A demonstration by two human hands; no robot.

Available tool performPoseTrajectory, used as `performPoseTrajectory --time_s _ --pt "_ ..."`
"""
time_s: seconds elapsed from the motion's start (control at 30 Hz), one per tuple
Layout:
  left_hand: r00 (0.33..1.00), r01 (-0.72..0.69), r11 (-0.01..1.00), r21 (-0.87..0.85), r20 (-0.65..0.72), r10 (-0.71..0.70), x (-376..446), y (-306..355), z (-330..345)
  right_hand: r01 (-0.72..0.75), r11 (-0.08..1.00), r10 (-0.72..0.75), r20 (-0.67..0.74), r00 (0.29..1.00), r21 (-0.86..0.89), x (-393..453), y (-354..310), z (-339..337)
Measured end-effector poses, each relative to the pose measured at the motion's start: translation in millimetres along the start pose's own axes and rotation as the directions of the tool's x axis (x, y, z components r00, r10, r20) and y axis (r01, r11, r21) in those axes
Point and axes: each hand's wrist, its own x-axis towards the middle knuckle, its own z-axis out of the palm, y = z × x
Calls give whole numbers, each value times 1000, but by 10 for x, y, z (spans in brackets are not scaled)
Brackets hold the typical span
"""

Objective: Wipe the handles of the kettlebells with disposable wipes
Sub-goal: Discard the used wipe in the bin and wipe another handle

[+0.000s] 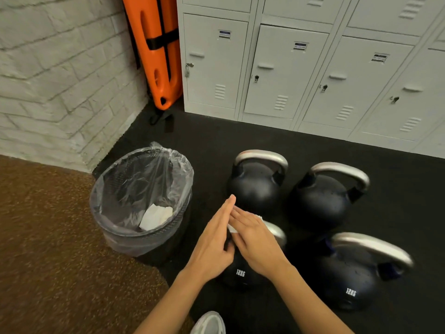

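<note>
Several black kettlebells with steel handles stand on the black floor mat: a far left kettlebell (256, 186), a far right kettlebell (323, 198), a near right kettlebell (349, 278) and a near left kettlebell (238, 276) marked 12KG. My left hand (212, 242) and my right hand (255, 239) meet flat above the near left one. A white wipe (232, 229) is pressed between them; only its edges show. My hands hide most of that kettlebell's handle (277, 231).
A black bin (142, 203) lined with a clear bag stands left of the kettlebells, with a used white wipe (155, 216) inside. Grey lockers (301, 68) line the back. An orange board (159, 49) leans in the corner. Brown carpet (48, 237) lies on the left. My shoe (209, 324) shows at the bottom.
</note>
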Motion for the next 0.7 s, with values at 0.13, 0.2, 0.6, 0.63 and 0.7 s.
performPoseTrajectory --time_s 0.13,0.2,0.6,0.63,0.7 --pt "1000 -27 999 34 6 26 38 13 137 -47 973 94 -200 975 227 -110 107 -75" --pt "996 -94 982 162 9 94 54 -10 193 -32 972 122 -385 915 232 -257 185 -131" --pt "957 -288 764 578 159 241 223 91 468 -486 787 551 -78 831 381 -656 652 134" --pt "952 -307 755 579 181 248 211 83 454 -496 772 569 -82 819 398 -649 640 159" --pt "941 -338 751 568 215 261 162 12 379 -514 747 600 -95 794 422 -646 626 178"
